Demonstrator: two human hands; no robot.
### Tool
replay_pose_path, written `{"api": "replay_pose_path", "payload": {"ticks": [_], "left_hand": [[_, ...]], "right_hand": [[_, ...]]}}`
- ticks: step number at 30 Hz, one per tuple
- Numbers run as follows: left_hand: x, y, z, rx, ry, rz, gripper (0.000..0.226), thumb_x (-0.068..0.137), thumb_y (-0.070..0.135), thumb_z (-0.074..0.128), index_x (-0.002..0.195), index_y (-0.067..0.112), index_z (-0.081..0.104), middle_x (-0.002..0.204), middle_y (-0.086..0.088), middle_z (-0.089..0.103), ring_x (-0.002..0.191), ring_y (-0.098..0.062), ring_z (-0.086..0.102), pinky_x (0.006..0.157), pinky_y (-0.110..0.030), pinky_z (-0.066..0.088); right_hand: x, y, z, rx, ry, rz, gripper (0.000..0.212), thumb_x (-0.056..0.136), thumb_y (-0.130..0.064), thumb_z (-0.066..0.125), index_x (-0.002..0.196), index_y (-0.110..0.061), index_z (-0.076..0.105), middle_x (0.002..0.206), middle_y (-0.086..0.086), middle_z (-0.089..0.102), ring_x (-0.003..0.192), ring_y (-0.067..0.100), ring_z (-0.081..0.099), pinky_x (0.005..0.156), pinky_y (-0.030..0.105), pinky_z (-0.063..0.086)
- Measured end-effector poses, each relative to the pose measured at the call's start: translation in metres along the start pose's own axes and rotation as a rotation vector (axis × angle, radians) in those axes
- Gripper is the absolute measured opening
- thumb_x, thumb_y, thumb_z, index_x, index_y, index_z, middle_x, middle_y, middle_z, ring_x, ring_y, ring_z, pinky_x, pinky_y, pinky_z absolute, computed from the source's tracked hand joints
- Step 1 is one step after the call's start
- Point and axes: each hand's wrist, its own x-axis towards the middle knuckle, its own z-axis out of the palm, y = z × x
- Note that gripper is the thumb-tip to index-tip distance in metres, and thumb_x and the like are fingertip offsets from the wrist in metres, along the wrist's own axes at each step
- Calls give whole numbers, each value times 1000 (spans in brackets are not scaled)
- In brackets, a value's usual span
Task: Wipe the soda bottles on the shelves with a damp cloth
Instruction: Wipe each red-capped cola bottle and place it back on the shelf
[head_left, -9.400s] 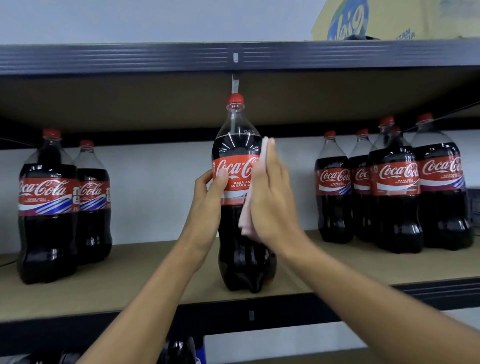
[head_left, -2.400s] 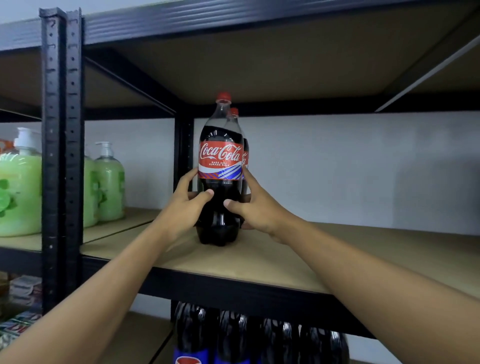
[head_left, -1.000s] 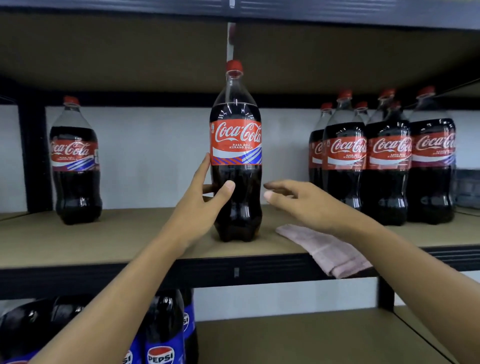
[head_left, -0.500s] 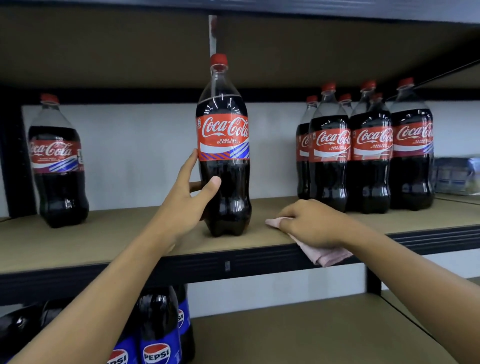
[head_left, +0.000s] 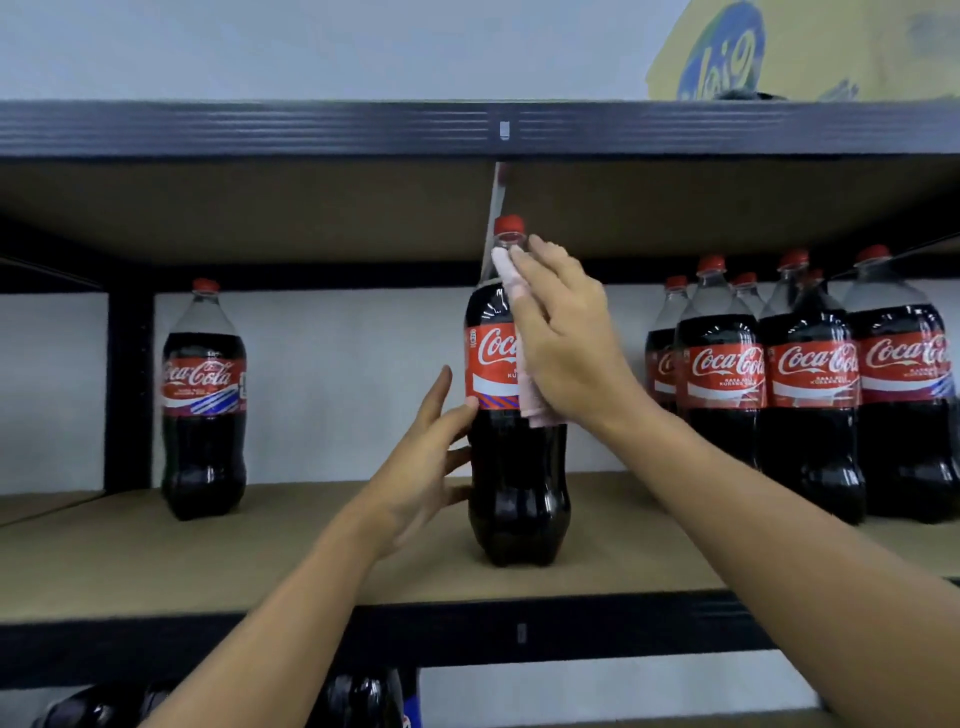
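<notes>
- Well left of the middle bottle (head_left: 514, 483), a lone bottle (head_left: 203, 405) stands upright on the same shelf (head_left: 130, 561).
- The left hand (head_left: 421, 473) holds the middle bottle's left side just under the label, thumb on the front, lower fingers curving round the back.
- The middle bottle stands upright near the shelf's front edge.
- The right hand (head_left: 566, 338) presses a pink cloth (head_left: 534, 402) against the middle bottle's shoulder and label, fingers nearly straight, tips just below the red cap.
- Right of the middle bottle, a cluster of bottles (head_left: 805, 395) stands further back.
</notes>
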Motion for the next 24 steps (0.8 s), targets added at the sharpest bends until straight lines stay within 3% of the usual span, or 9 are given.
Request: {"api": "replay_pose_path", "payload": {"ticks": [3, 6, 8, 10, 12, 14, 18, 20, 24], "left_hand": [[1, -5, 2, 22, -51, 29, 44, 103, 53, 50, 144, 64, 41, 136, 8, 67, 124, -30, 64, 102, -57, 54], [-1, -7, 3, 35, -42, 54, 39, 101, 53, 55, 136, 66, 48, 132, 15, 67, 121, -28, 66, 100, -55, 56], [-3, -6, 4, 47, -52, 57, 42, 98, 56, 58, 137, 66, 46, 138, 12, 63, 128, -33, 61, 103, -58, 54], [-4, -6, 6, 57, -53, 73, 47, 95, 60, 61, 138, 67, 44, 140, 7, 62, 130, -37, 59, 104, -62, 51], [-6, -6, 8, 63, -49, 99, 53, 89, 62, 62, 138, 65, 43, 129, 11, 69, 125, -32, 64, 103, -61, 52], [-8, -5, 11, 78, -45, 132, 58, 85, 63, 62, 140, 64, 41, 119, 12, 73, 118, -25, 69, 102, -59, 53], [-11, -6, 17, 36, -40, 150, 55, 91, 56, 62, 141, 61, 40, 118, 9, 73, 117, -22, 69, 102, -60, 53], [-12, -7, 19, -24, -42, 130, 44, 99, 50, 57, 139, 61, 44, 119, 8, 73, 116, -24, 69, 101, -59, 54], [-11, -9, 21, -84, -76, 102, 35, 106, 44, 51, 136, 62, 49, 128, 6, 70, 117, -34, 68, 99, -58, 56]], "right_hand": [[-12, 12, 20, -332, -111, -175, 56, 108, -40, 18, 159, -23, 34, 169, 3, 21, 159, 24, 9, 126, 50, 12], [-65, 11, 14, -337, -143, -208, 56, 110, -40, 18, 164, -25, 17, 172, 0, -5, 158, 29, -15, 128, 52, 2], [-102, 10, 10, -338, -196, -198, 57, 110, -43, 16, 165, -27, 12, 172, -4, -12, 156, 28, -22, 127, 52, 4], [-111, 9, 4, -354, -181, -231, 57, 111, -43, 12, 165, -23, 15, 172, -2, -9, 156, 25, -21, 127, 53, 6], [-88, 7, -2, -422, -104, -341, 54, 113, -32, 18, 160, -8, 30, 169, 8, 4, 157, 21, -15, 128, 52, 5], [-45, 1, -5, -477, -23, -403, 47, 111, -21, 30, 150, 0, 45, 163, 15, 22, 158, 29, 3, 125, 56, 13], [12, -12, -5, -343, -25, -102, 47, 102, -35, 35, 138, -23, 62, 158, 6, 43, 148, 34, 32, 116, 50, 34], [-2, -12, -2, -343, 20, -125, 45, 101, -35, 38, 135, -23, 64, 157, 4, 44, 149, 34, 29, 117, 50, 33], [-69, -10, 0, -324, -15, -134, 44, 106, -31, 40, 148, -25, 52, 169, -2, 20, 158, 28, -3, 127, 51, 17]]}}
